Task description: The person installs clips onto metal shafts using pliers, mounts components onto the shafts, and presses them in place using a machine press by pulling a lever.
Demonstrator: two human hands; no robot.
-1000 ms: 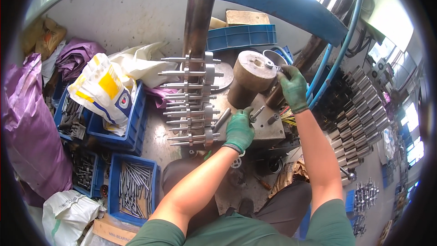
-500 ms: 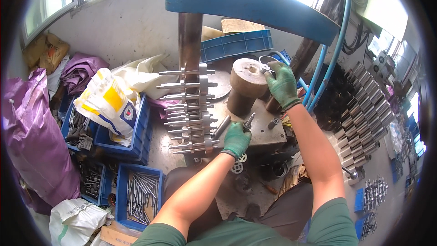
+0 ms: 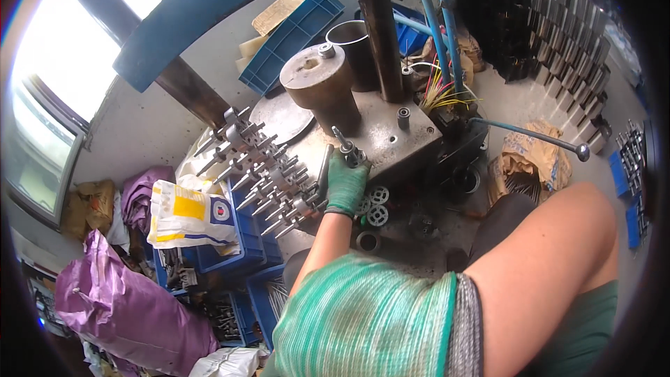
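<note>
In a green knit glove, my left hand (image 3: 347, 183) grips a metal shaft (image 3: 341, 137) that stands upright at the front of a steel press table (image 3: 412, 129). My right hand (image 3: 366, 314), also gloved in green, looms large close to the camera; its fingers are hidden. Behind the shaft, a thick round metal block (image 3: 314, 80) stands on the table with a small metal ring (image 3: 326, 49) on its top. A short dark rod (image 3: 325, 166) lies just left of my left hand. A small metal cylinder (image 3: 403, 117) stands farther right on the table.
Shafts with metal discs (image 3: 265, 167) are stacked at the left. A lever with a ball end (image 3: 583, 151) juts out at the right. Blue crates (image 3: 248, 234) and a purple sack (image 3: 129, 300) fill the left side. Spoked discs (image 3: 377, 215) sit below the table edge.
My right hand has left the small ring on the round block and come back close to the camera. The ring stays on the block. The view has turned; my left hand keeps its grip.
</note>
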